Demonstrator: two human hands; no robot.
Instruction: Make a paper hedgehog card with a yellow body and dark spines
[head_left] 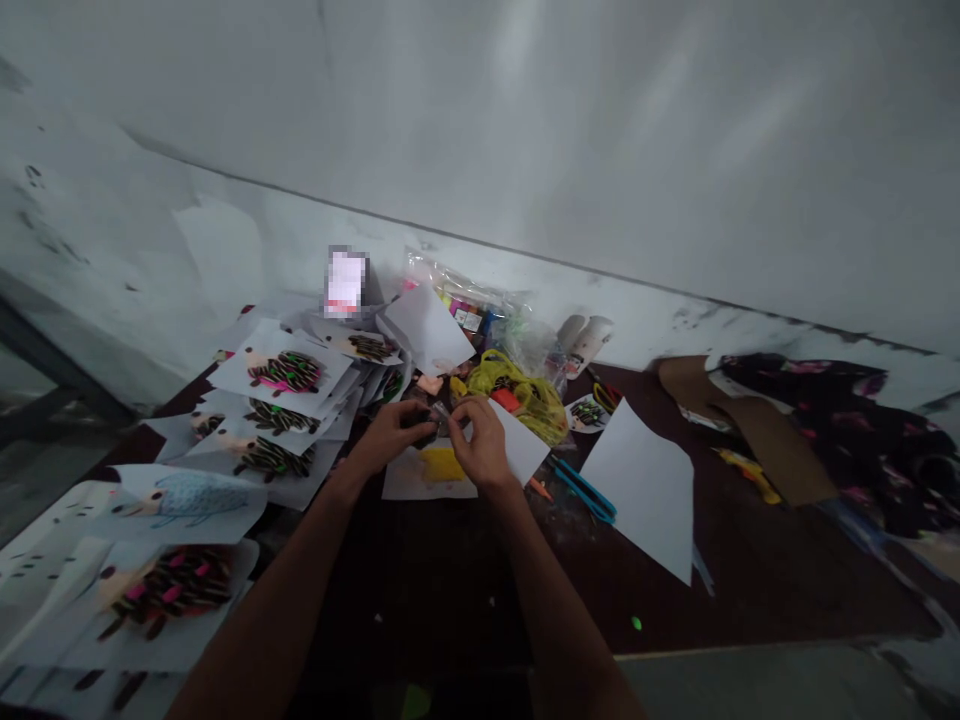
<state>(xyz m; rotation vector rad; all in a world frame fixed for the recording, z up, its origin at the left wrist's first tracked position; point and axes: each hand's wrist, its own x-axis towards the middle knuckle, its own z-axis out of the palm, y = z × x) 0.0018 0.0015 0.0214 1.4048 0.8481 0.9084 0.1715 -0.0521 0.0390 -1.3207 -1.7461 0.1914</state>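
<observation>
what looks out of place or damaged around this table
A small bright-green scrap lies by itself near the front edge of the dark brown table, like a stray offcut. The white wall behind has dark marks.

A scuffed pale wall behind 1 dark table.

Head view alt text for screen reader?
A person's left hand and right hand pinch close together above a sheet with a yellow patch on a dark table; anything held is too small to make out. Hedgehog-like pictures pile at left; a blue tool and white paper lie at right.
</observation>
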